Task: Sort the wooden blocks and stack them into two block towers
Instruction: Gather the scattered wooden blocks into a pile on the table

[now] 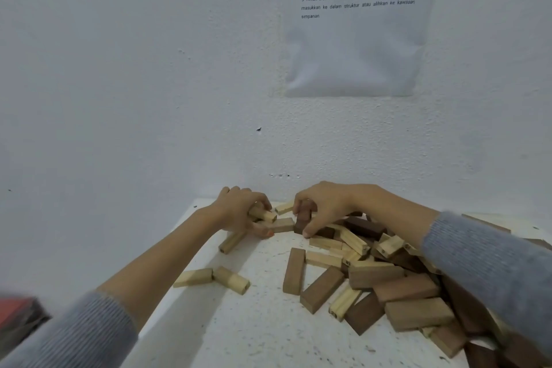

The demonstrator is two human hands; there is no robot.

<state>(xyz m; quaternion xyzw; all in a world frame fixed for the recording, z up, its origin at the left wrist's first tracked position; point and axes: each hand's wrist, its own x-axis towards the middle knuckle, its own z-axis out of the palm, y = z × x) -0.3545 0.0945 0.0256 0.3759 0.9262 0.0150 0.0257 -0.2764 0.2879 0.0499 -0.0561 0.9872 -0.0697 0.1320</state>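
Note:
Near the far edge of the white table (254,323), my left hand (239,209) grips a pale wooden block (264,214), with another pale block (280,225) lying just under its fingers. Beside it, my right hand (322,206) holds a dark brown block (303,219) upright between thumb and fingers. A loose pile of pale, mid-brown and dark blocks (388,278) spreads over the right side of the table, partly hidden under my right forearm. Two pale blocks (209,278) lie apart at the left edge.
A white wall rises directly behind the table, with a printed paper sheet (355,24) taped to it. A red and dark object (18,317) shows at the lower left, off the table. Bare table surface lies in front of the hands.

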